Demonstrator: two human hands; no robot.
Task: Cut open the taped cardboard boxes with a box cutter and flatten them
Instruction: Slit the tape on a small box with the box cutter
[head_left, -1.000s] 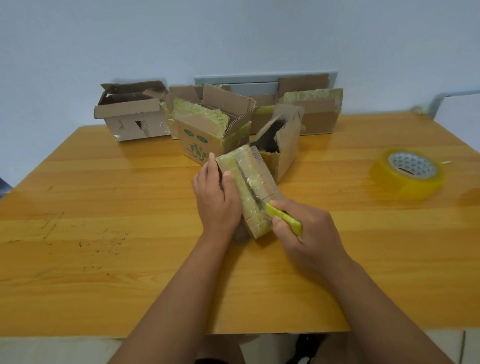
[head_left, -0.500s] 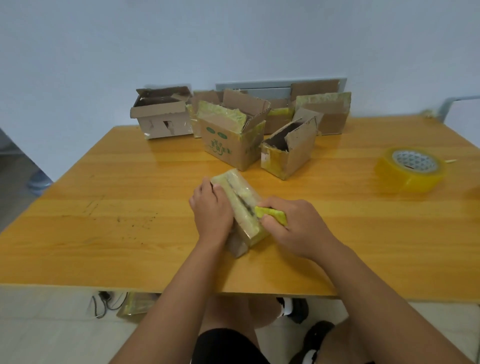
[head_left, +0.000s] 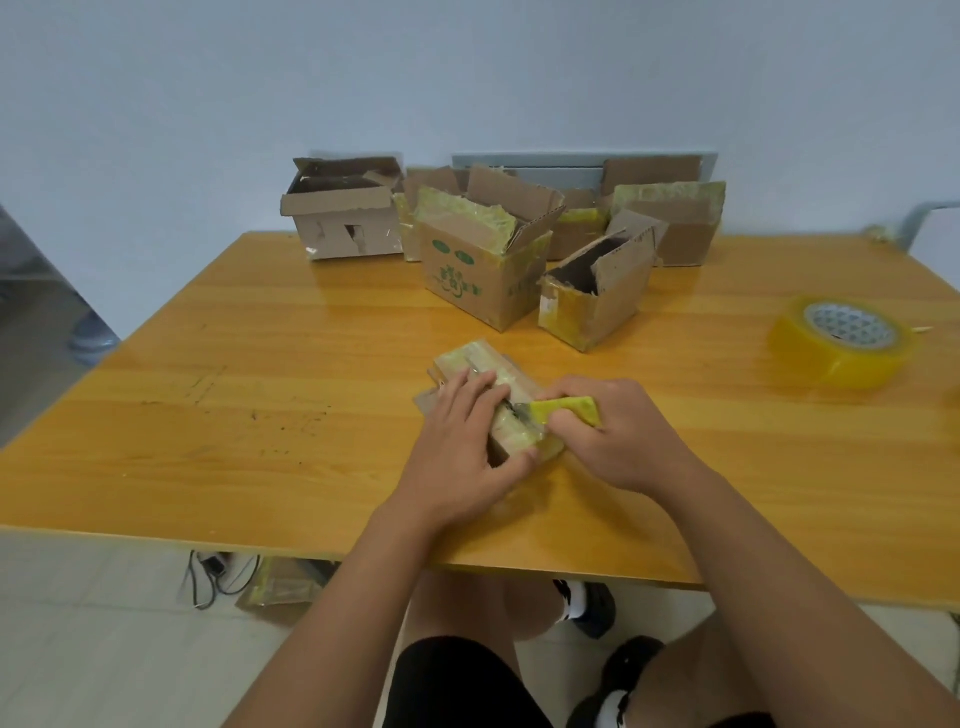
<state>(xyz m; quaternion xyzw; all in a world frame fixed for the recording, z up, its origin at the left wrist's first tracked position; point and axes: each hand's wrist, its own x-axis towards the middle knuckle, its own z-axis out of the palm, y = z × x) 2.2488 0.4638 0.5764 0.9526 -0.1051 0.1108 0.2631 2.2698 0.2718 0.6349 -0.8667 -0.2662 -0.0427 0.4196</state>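
A small taped box (head_left: 488, 400) lies on the counter (head_left: 260, 415) between the hands. Opened boxes (head_left: 483, 260) stand well beyond them; a tape roll (head_left: 841, 340) sits far right.

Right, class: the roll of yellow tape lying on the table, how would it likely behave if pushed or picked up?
The tape roll lies flat on the table, so a push would probably slide it, not roll it. Set on edge, its round shape would likely roll. It looks thickly wound, so probably stiff and fairly heavy for its size.
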